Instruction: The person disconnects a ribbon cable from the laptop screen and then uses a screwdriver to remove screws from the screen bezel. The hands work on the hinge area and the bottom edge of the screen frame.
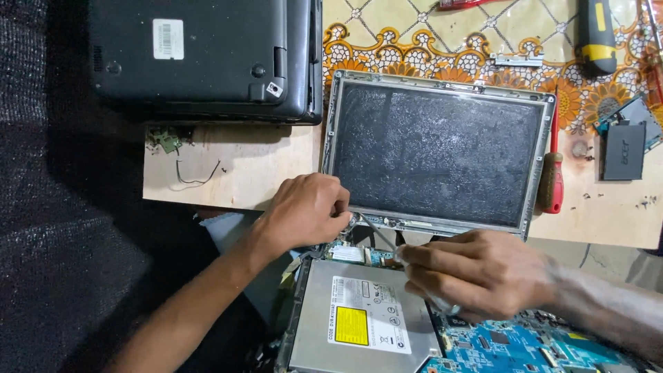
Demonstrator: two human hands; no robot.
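Note:
A bare laptop screen panel (435,152) in a metal frame lies flat on the wooden board. My left hand (307,211) grips its near-left corner at the hinge. My right hand (476,273) hovers just below the panel's near edge, its fingers pinched on a thin grey cable (376,231) that runs from that corner. Under both hands sits an opened laptop base with a silver optical drive (359,321) and a blue circuit board (525,345).
A closed black laptop (207,55) lies upside down at the far left. A red-handled screwdriver (551,176) rests right of the panel, with a yellow-black tool (597,34) and a small dark drive (623,148) beyond. A small green board with wires (169,141) sits on the wood.

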